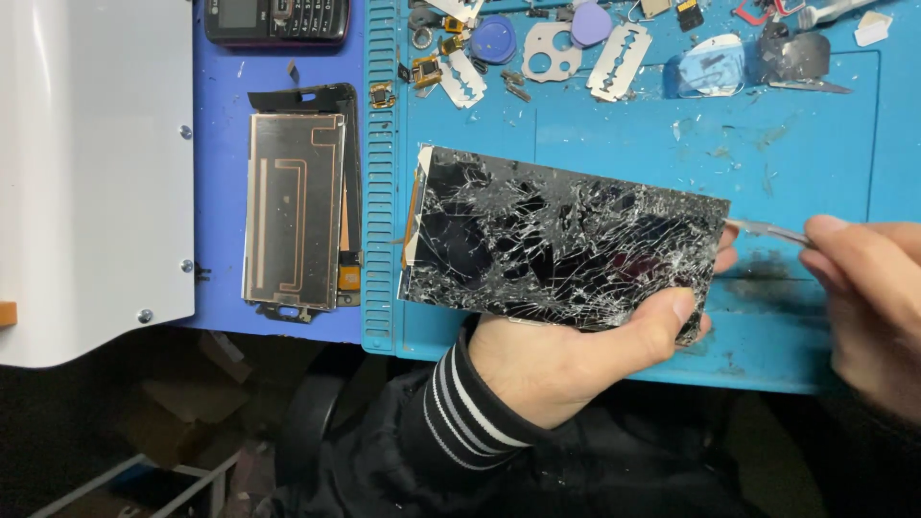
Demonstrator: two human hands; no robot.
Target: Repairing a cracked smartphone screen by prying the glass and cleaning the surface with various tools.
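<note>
My left hand [566, 360] grips a shattered black phone screen [547, 240] from below, thumb on its lower right edge, holding it flat above the blue work mat [796, 163]. The glass is cracked all over. My right hand [868, 297] comes in from the right and pinches a thin metal tool [767, 230]. The tool's tip meets the screen's right edge.
A copper-backed phone panel [293, 211] lies left of the mat. A white machine housing [91, 173] fills the far left. A dark keypad phone [278, 19], razor blades [619, 59], picks and small metal parts are scattered along the far edge.
</note>
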